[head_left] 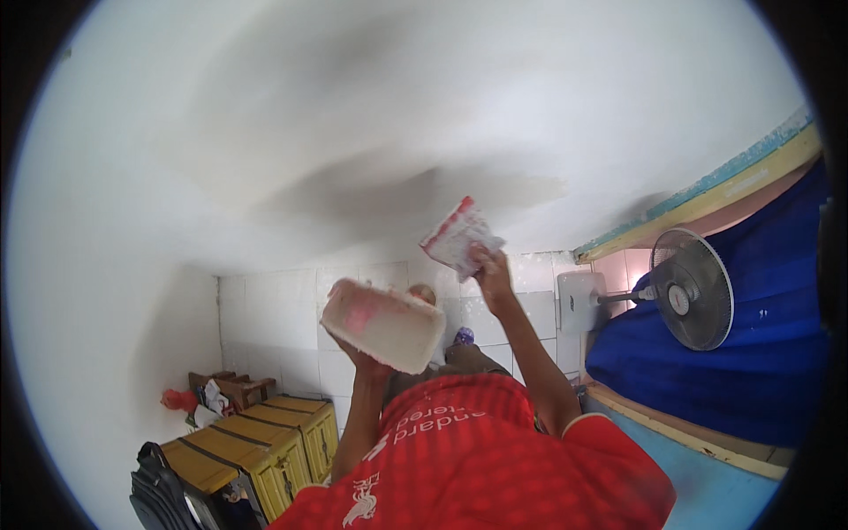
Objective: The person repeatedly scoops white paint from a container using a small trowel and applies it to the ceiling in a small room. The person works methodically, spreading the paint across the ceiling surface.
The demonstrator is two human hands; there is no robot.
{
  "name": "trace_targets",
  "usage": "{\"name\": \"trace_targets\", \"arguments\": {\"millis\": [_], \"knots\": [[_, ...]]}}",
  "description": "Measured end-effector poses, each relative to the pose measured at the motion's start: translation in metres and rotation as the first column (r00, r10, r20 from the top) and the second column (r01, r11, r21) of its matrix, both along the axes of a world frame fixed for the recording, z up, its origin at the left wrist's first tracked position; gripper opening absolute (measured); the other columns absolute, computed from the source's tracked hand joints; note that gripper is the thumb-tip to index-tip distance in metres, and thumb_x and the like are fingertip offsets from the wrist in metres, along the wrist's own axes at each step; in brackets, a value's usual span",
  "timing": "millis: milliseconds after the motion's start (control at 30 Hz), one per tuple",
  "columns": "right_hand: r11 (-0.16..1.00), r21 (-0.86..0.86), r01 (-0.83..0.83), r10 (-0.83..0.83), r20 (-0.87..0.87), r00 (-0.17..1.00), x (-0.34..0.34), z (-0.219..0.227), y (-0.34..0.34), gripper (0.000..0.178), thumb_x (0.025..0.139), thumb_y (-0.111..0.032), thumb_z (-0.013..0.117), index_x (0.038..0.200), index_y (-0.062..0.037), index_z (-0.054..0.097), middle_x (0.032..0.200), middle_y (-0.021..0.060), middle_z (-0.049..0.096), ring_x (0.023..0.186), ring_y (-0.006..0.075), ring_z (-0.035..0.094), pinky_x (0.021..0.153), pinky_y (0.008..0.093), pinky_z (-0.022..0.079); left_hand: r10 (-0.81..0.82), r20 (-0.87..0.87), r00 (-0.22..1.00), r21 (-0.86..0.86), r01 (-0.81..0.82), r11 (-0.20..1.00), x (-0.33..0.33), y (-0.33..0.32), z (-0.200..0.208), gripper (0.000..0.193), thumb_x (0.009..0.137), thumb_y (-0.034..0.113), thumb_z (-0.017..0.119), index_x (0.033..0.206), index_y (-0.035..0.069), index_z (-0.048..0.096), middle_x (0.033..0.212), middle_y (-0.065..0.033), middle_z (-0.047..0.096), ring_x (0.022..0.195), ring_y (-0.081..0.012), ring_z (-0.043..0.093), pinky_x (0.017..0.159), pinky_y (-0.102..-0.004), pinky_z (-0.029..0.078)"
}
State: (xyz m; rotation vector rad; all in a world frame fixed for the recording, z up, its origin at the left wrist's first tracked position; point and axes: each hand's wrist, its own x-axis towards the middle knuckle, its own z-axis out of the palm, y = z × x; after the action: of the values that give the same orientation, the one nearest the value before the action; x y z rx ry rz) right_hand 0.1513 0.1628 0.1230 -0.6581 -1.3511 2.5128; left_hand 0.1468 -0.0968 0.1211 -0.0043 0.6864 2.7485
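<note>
White plastered ceiling fills most of the view, with tiled walls, a blue cloth, a fan and yellow crates below. A white tub is gripped from beneath by the left hand. A trowel (smeared white) is clenched in the raised right hand.

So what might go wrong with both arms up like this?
1. The left hand props a white container from beneath, tilted overhead; it could tip and spill on the red shirt.
2. The right hand presses a blurred red-and-white flat tool to the ceiling; drips may land on the yellow crates.
3. The standing fan is close by the right elbow.
</note>
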Motion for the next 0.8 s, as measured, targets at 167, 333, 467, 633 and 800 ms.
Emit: {"name": "trace_targets", "arguments": {"millis": [167, 333, 467, 633, 800], "knots": [[0.951, 0.278, 0.139, -0.12, -0.086, 0.989, 0.049, 0.091, -0.013, 0.019, 0.095, -0.015, 0.069, 0.107, -0.0004, 0.064, 0.088, 0.0016, 0.063, 0.07, 0.0076, 0.057, 0.057, 0.0243, 0.046, -0.122, 0.029, 0.992, 0.227, 0.113, 0.967, -0.024, -0.009, 0.042, 0.069, 0.101, 0.066, 0.033, 0.149, 0.017, 0.039, 0.142, -0.0066, 0.051, 0.126, -0.0281, 0.056, 0.106, -0.0493, 0.047], [0.829, 0.506, 0.237, -0.202, -0.123, 0.972, 0.071, 0.14, -0.058, 0.034, 0.09, -0.015, 0.075, 0.114, 0.0043, 0.06, 0.098, 0.0059, 0.065, 0.088, 0.0127, 0.063, 0.073, 0.0291, 0.053, -0.235, -0.035, 0.971, 0.113, 0.238, 0.965, -0.051, -0.013, 0.062, 0.072, 0.099, 0.069, 0.032, 0.149, 0.018, 0.038, 0.14, -0.005, 0.05, 0.128, -0.0263, 0.051, 0.106, -0.046, 0.046], [0.712, 0.695, 0.098, -0.075, -0.063, 0.995, 0.067, 0.172, -0.077, 0.033, 0.088, -0.016, 0.077, 0.108, 0.0056, 0.064, 0.098, 0.008, 0.067, 0.091, 0.0135, 0.063, 0.072, 0.0298, 0.052, -0.287, -0.066, 0.956, 0.519, 0.278, 0.808, -0.052, -0.011, 0.066, 0.092, 0.088, 0.086, 0.024, 0.153, 0.022, 0.035, 0.15, -0.0058, 0.044, 0.137, -0.0311, 0.044, 0.112, -0.0533, 0.039], [0.488, 0.856, 0.173, -0.15, -0.113, 0.982, 0.063, 0.177, -0.085, 0.025, 0.088, -0.013, 0.075, 0.106, 0.0035, 0.068, 0.092, 0.0077, 0.07, 0.08, 0.0127, 0.062, 0.072, 0.0265, 0.049, -0.187, 0.144, 0.972, 0.028, 0.185, 0.982, -0.051, -0.021, 0.08, 0.097, 0.087, 0.088, 0.019, 0.154, 0.019, 0.033, 0.153, -0.0078, 0.04, 0.139, -0.0317, 0.041, 0.114, -0.0535, 0.038], [0.231, 0.973, 0.029, -0.002, -0.03, 1.0, 0.061, 0.197, -0.106, 0.024, 0.086, -0.008, 0.074, 0.108, 0.0021, 0.07, 0.089, 0.0133, 0.073, 0.077, 0.0219, 0.07, 0.067, 0.032, 0.053, -0.12, 0.211, 0.97, 0.017, 0.119, 0.993, -0.047, -0.023, 0.082, 0.092, 0.094, 0.079, 0.005, 0.154, 0.015, 0.031, 0.155, -0.0093, 0.037, 0.142, -0.0289, 0.038, 0.117, -0.0504, 0.033]]}}
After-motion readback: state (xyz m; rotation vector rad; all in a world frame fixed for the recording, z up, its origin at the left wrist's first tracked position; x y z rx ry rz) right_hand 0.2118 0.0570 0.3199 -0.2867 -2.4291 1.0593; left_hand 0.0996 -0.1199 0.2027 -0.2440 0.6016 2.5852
